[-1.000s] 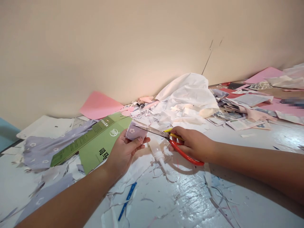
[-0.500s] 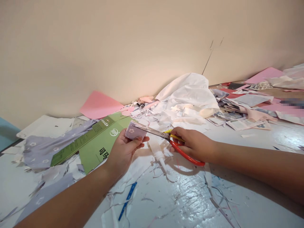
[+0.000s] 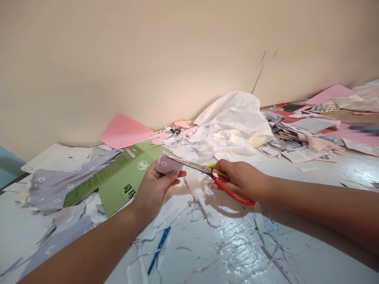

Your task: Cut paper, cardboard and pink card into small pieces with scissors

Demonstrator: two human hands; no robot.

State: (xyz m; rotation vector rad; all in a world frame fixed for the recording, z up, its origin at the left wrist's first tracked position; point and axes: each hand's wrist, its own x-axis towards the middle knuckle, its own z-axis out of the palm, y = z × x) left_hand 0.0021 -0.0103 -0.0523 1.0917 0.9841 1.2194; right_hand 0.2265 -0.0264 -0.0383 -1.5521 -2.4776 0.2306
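My left hand (image 3: 158, 183) pinches a small folded piece of lilac flower-print fabric (image 3: 169, 165), thumb in front and fingers behind. In my right hand (image 3: 238, 177) is a pair of scissors (image 3: 229, 191) with one red and one yellow handle. Its blades lie along the upper edge of the folded piece, nearly closed, pointing left. A green printed cardboard folder (image 3: 118, 189) lies behind and left of my left hand. Below the scissors a white glue bottle with a pointed nozzle (image 3: 197, 191) rests on the table.
White crumpled fabric (image 3: 233, 114) and scraps lie against the wall. Left are lilac flowered fabric (image 3: 44, 185) and pink paper (image 3: 124, 132). Stacked cut pieces (image 3: 308, 138) lie at right. A blue strip-like tool (image 3: 159, 250) and thin trimmings (image 3: 275, 252) lie in front.
Almost nothing differs. The scissor blades and the folded fabric have shifted very slightly; both hands keep their hold.
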